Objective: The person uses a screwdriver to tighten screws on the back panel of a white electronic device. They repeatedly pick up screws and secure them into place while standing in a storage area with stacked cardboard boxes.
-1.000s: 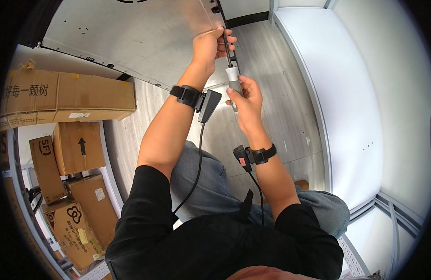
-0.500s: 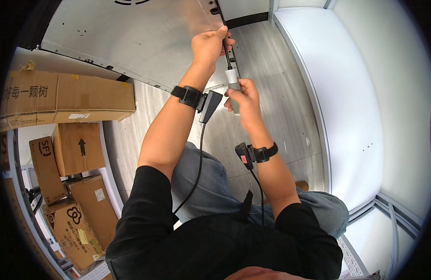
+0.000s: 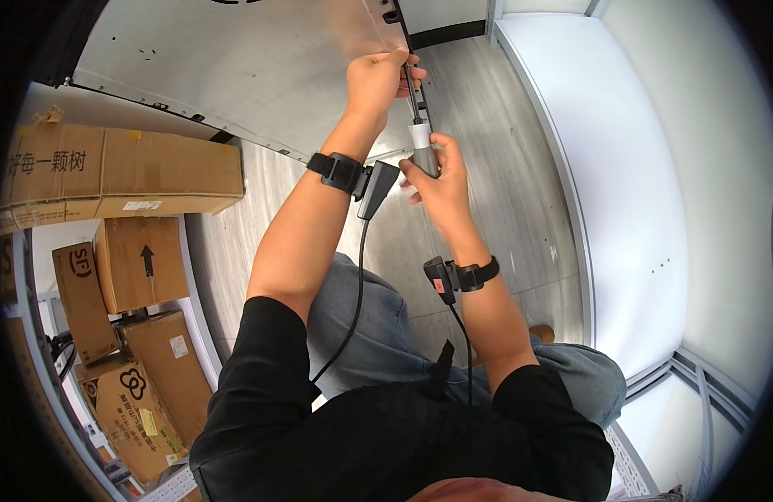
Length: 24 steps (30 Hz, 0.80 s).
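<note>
Cardboard boxes are stacked along the left side of the floor; I see a large grey metal panel lying ahead of them, its right edge running up toward the top of the view; my left hand is closed on that edge, fingers curled round the thin dark shaft where the tool meets the panel; just right and below, my right hand is clenched about the grey handle of the screwdriver, which stands nearly in line with the edge. I judge the fastening to be mid-way: the tip is seated at the panel's right edge, but I cannot tell whether the screw is home; turning seems left to do. A pale wall flanks the floor on the right.
</note>
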### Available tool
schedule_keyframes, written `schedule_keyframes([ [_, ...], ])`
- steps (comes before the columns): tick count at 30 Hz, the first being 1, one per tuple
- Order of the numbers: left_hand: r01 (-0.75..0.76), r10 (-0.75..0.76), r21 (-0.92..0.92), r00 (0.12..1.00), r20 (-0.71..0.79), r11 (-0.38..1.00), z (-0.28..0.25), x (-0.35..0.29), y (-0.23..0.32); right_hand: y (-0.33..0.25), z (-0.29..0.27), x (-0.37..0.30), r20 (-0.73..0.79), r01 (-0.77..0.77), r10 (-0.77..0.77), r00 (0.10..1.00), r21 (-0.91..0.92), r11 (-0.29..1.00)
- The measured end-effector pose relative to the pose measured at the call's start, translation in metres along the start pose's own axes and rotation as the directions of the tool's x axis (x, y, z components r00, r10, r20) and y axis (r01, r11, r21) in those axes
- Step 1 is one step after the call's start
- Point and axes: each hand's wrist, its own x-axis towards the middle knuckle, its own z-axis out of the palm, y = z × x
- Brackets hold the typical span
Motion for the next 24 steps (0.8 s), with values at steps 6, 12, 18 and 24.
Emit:
schedule_keyframes([
  [6,-0.003,0.003,-0.010,1.000,-0.009,1.000,0.003,-0.002,0.003,0.018,-0.013,0.007,0.078,-0.146,0.125,0.989,0.393,0.908],
  [12,0.004,-0.004,-0.027,1.000,0.006,1.000,0.001,-0.001,0.001,0.031,-0.004,0.005,-0.123,0.120,-0.096,0.988,0.209,0.971],
  [18,0.039,-0.037,-0.084,0.999,0.026,0.996,-0.002,-0.002,0.003,0.021,-0.009,0.001,-0.093,0.115,-0.096,0.991,0.227,0.967],
  [24,0.074,-0.069,-0.076,0.996,0.061,0.994,-0.005,0.001,0.003,0.009,-0.008,-0.007,-0.068,-0.007,0.034,0.997,0.368,0.930],
])
